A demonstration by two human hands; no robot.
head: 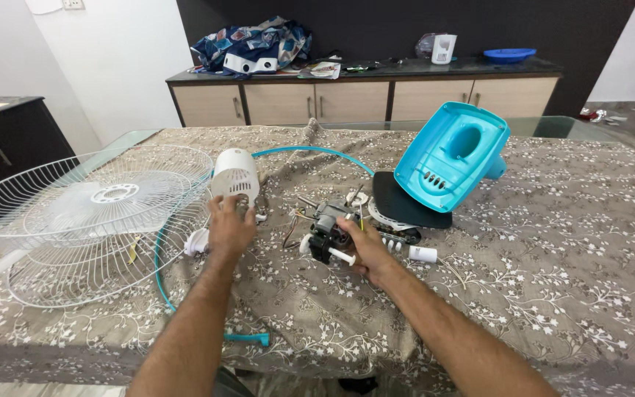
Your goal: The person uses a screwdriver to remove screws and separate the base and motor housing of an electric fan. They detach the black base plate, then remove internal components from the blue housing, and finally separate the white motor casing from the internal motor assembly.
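Note:
A taken-apart table fan lies on a patterned tablecloth [538, 242]. My right hand [365, 250] grips the dark fan motor [327, 229] with its white shaft pointing toward me. My left hand [229, 224] rests just below the white ribbed motor cover [234, 175], its fingers touching small parts beside it. Two white wire grilles [82, 220] lie at the left, with a translucent blade between them. A blue rim ring [310, 151] curves across the cloth.
The blue fan base [451, 154] stands tilted on a black plate [406, 206] right of the motor. A small white capacitor [422, 254] lies nearby. At the back stands a sideboard [361, 99] with a bag, a cup and a blue dish.

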